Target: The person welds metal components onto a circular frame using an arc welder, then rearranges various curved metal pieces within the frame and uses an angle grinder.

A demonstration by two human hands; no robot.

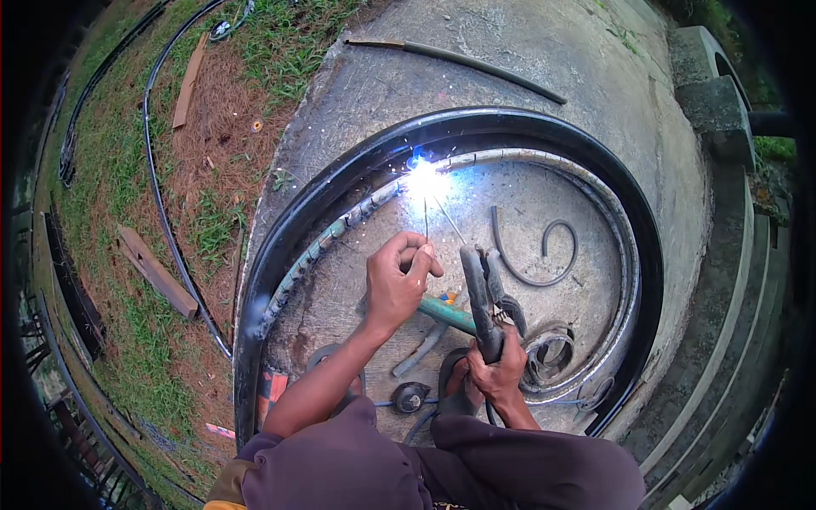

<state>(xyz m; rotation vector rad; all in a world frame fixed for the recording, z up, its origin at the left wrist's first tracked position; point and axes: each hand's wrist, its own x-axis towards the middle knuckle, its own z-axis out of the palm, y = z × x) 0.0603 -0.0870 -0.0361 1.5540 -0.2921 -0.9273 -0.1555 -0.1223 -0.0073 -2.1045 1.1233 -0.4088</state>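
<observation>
A bright welding arc (427, 180) flares on the far side of a curved metal ring, its glare hiding the joint. My right hand (503, 370) grips a dark electrode holder (481, 302), with a thin welding electrode (450, 221) reaching from its jaws into the glare. Between the fingertips of my left hand (396, 285), a thin metal rod (427, 225) points up to the same bright spot. The inner ring (334, 229) carries rough weld marks along its left side. Around it runs a wide black curved metal band (297, 212). A green tube (450, 315) passes between my hands.
Inside the ring lie a curled grey rod (573, 255), a metal coil (551, 355) and a round black object (412, 397) by my feet. A long bar (476, 64) lies on the concrete beyond. Wooden planks (157, 270) rest on grass at left; concrete ledges (718, 340) line the right.
</observation>
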